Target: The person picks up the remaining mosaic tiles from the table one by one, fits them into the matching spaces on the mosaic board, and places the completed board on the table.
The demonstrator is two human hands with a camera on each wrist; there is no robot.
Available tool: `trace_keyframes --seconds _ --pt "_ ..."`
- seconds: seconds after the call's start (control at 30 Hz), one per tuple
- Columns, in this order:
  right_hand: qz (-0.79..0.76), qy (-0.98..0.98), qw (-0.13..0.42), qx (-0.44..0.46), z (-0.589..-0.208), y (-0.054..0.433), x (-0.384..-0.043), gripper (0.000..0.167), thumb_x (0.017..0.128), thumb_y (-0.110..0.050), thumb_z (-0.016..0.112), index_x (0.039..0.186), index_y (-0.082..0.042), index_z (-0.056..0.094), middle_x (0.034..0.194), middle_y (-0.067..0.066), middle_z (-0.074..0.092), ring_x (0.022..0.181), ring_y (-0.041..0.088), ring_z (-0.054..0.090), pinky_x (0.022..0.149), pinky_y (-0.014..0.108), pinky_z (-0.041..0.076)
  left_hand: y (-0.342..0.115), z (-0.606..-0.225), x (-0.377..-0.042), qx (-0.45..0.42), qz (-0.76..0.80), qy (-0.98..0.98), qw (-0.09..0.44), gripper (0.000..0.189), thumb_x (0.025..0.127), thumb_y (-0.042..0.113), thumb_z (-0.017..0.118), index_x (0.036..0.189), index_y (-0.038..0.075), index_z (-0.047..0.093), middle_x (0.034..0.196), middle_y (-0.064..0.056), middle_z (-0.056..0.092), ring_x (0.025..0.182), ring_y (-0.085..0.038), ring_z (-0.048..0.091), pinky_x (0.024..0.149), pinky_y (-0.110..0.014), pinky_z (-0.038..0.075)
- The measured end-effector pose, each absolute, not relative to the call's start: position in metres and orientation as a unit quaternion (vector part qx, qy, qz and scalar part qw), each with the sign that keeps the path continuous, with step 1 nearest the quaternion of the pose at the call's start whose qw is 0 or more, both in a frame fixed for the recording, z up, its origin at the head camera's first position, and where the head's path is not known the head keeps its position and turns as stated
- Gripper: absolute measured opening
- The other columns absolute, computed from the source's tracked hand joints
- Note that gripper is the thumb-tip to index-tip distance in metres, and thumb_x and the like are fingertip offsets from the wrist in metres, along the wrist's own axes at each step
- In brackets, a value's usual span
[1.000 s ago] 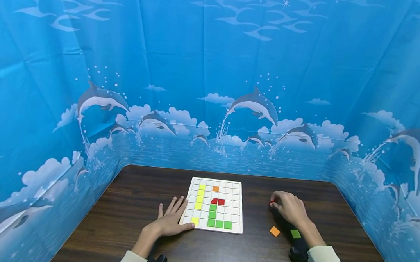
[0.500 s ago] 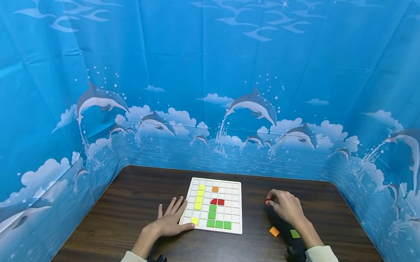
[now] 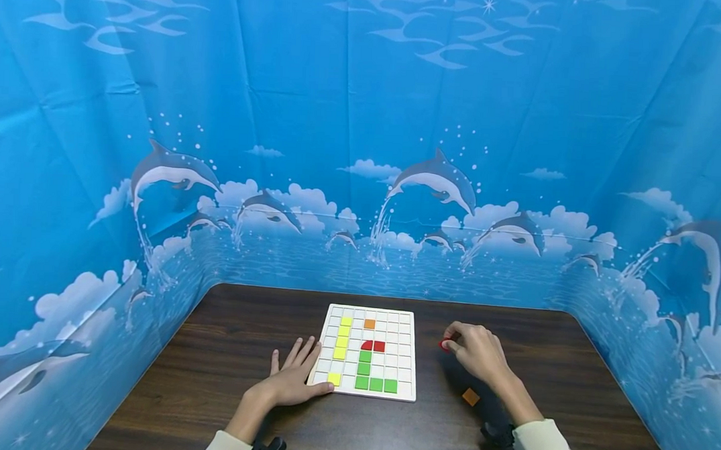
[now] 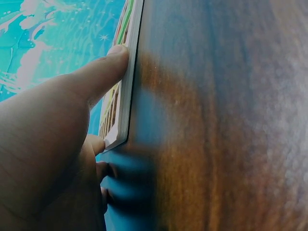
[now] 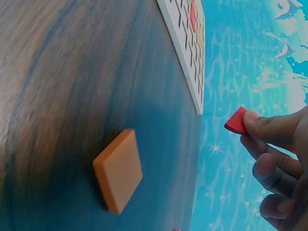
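Observation:
A white grid board [image 3: 395, 367] lies on the dark wooden table, with yellow, green, red and orange tiles set in its squares. My left hand [image 3: 293, 382] rests along the board's left edge, fingers spread, thumb over the near left corner by a yellow tile [image 3: 334, 379]. In the left wrist view the thumb [image 4: 108, 70] lies across the board's side. Between thumb and forefinger, my right hand [image 3: 482, 351] pinches a red quarter-round tile [image 5: 237, 122], held up off the table to the right of the board. The other right fingers curl loosely below it.
A loose orange square tile [image 3: 470, 397] lies on the table [image 3: 223, 326] just below the right hand, in its shadow. A blue dolphin-print curtain [image 3: 364, 151] stands around the table's back and sides.
My right hand has moved left toward the board, carrying the red tile. The loose green tile is now hidden behind the right forearm. My left hand stays where it was.

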State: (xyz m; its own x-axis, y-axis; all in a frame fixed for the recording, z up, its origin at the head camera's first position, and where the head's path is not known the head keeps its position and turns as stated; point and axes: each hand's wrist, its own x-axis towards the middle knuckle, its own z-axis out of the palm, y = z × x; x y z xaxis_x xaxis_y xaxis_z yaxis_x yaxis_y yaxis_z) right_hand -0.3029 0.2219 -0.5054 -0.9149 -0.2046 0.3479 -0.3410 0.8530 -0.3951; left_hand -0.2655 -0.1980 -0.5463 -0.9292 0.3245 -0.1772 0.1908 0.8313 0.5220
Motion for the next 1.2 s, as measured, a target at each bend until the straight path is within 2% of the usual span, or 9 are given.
trace_keyframes --seconds 0.27,0.4,0.57,0.67,0.9,1.2 --pt "0.244 -0.949 0.144 0.141 -0.504 0.209 -0.304 0.01 0.091 -0.014 0.085 0.094 -0.019 0.076 0.081 -0.007 0.074 0.06 0.004 0.053 0.052 0.026 0.041 -0.201 -0.558 -0.269 0.144 0.264 0.946 0.12 0.112 0.092 0.084 0.055 0.173 0.018 0.017 0.181 -0.014 0.007 0.166 -0.044 -0.002 0.116 -0.084 -0.017" --pt "0.249 -0.946 0.143 0.148 -0.503 0.203 -0.304 0.009 0.092 -0.013 0.084 0.098 -0.016 0.077 0.085 -0.005 0.075 0.063 0.004 0.056 0.054 0.026 0.044 -0.199 -0.554 -0.267 0.134 0.254 0.95 0.125 0.109 0.093 0.079 0.059 0.173 0.016 0.019 0.181 -0.014 0.01 0.167 -0.043 0.001 0.118 -0.083 -0.014" --pt "0.252 -0.943 0.151 0.157 -0.504 0.197 -0.307 0.011 0.092 -0.014 0.084 0.101 -0.015 0.078 0.09 -0.004 0.077 0.066 0.003 0.058 0.059 0.026 0.048 -0.197 -0.553 -0.268 0.124 0.244 0.953 0.131 0.11 0.093 0.08 0.059 0.173 0.017 0.019 0.181 -0.011 0.009 0.168 -0.04 0.001 0.121 -0.081 -0.013" --pt "0.251 -0.942 0.156 0.156 -0.503 0.193 -0.308 0.01 0.092 -0.015 0.085 0.099 -0.018 0.078 0.089 -0.006 0.076 0.066 0.003 0.057 0.059 0.027 0.047 -0.199 -0.557 -0.269 0.133 0.253 0.95 0.126 0.111 0.092 0.083 0.056 0.173 0.017 0.018 0.181 -0.012 0.008 0.167 -0.042 -0.001 0.119 -0.082 -0.016" --pt "0.257 -0.942 0.157 0.15 -0.502 0.182 -0.309 0.009 0.091 -0.015 0.085 0.096 -0.019 0.078 0.087 -0.006 0.076 0.065 0.005 0.055 0.056 0.027 0.042 -0.197 -0.547 -0.265 0.132 0.26 0.948 0.129 0.11 0.092 0.077 0.062 0.172 0.014 0.022 0.18 -0.015 0.012 0.167 -0.042 0.001 0.119 -0.082 -0.014" --pt "0.27 -0.939 0.148 0.155 -0.502 0.165 -0.311 0.009 0.093 -0.014 0.084 0.099 -0.018 0.078 0.085 -0.008 0.074 0.066 0.007 0.054 0.059 0.028 0.044 -0.198 -0.556 -0.27 0.13 0.247 0.953 0.118 0.111 0.091 0.08 0.06 0.173 0.016 0.02 0.181 -0.013 0.011 0.167 -0.042 0.001 0.119 -0.082 -0.014"
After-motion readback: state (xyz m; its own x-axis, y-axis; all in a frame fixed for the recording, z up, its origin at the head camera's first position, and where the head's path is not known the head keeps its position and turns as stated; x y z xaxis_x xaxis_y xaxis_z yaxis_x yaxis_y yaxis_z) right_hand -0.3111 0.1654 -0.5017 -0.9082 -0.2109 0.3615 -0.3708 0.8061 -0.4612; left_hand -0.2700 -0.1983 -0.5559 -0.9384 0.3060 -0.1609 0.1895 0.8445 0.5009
